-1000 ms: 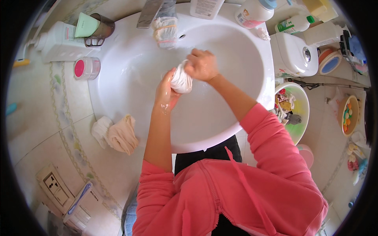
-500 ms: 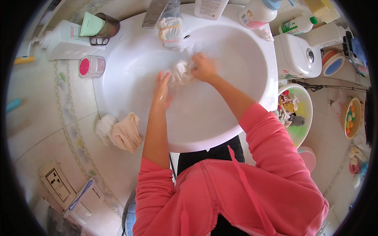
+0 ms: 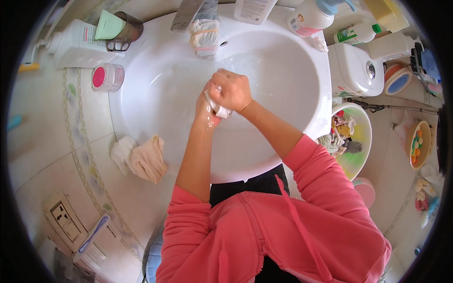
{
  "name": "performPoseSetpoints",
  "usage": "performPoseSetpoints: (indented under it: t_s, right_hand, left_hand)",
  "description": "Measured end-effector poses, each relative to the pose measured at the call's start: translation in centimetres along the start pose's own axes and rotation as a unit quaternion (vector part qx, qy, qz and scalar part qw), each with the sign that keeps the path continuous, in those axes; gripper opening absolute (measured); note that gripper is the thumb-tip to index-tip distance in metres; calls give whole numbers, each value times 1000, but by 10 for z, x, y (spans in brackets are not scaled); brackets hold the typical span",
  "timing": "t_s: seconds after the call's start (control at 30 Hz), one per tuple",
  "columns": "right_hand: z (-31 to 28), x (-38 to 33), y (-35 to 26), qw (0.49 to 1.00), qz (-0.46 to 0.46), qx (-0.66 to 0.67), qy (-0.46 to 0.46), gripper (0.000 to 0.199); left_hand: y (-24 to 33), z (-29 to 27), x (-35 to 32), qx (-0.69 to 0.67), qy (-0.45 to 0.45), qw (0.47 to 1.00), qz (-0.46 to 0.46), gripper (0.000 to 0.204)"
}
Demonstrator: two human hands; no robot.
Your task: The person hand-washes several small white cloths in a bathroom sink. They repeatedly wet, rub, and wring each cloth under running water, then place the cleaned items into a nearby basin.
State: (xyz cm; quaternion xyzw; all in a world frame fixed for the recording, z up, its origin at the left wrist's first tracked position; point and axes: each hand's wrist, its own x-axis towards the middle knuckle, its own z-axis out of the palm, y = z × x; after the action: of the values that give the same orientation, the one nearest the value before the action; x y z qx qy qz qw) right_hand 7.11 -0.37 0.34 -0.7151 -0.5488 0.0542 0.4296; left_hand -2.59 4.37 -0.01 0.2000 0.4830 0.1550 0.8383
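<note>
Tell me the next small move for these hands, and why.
Probably keep rubbing the white cloth between both hands. The right hand is fisted over it, pressing it against the wet left hand above the sink, and only a bit of cloth shows, so it looks mid-scrub.

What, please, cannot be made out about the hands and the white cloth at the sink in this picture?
- White cloth, head view: mostly buried between the left hand and right hand, so its kind and full shape are unclear.
- Left hand's grip: covered by the right hand.
- Tap: cut off by the top edge.
- Water in the sink: too faint to tell if it runs.
</note>
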Motion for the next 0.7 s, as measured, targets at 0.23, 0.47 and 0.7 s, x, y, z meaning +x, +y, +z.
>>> performPoseSetpoints:
  t_s: [0.23,0.47,0.7]
  right_hand:
    - [-16,-4,78,974,19,-197,-110,26]
    - [-25,-10,63,886,19,-261,-383,50]
    - [17,-24,30,949,160,167,-213,49]
  left_hand:
    - [14,-39,-8,294,92,945,108,46]
    - [4,-73,36,713,72,671,189,47]
    - [22,-19,14,-70,-13,996,-55,42]
